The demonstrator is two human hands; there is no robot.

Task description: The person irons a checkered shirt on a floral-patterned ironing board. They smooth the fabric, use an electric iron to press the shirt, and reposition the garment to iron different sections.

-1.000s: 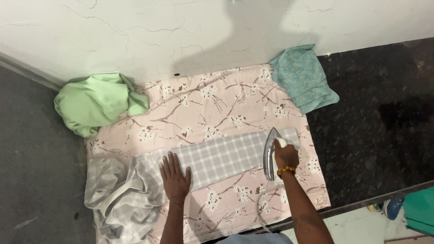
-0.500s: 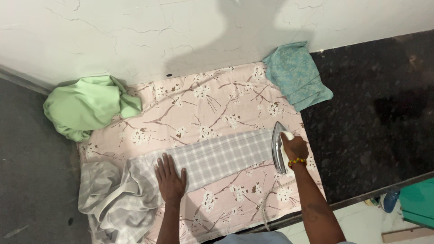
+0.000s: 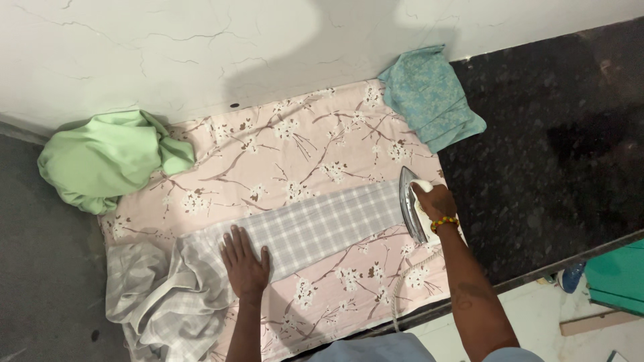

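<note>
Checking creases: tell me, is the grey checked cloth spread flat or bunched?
Both: the grey checked cloth lies flat between the hands, but bunched beyond the left hand.

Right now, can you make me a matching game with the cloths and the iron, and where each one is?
Things:
1. Crumpled light green cloth
2. Folded teal patterned cloth
3. Silver metal iron
4. Grey checked fabric strip

Places:
A. Gripped in the right hand, at the strip's right end
B. Far right corner of the pink floral sheet
C. Pressed flat under the left hand
D. Left edge of the sheet, by the wall

Pairs: 1-D, 2-B, 3-A, 4-C
</note>
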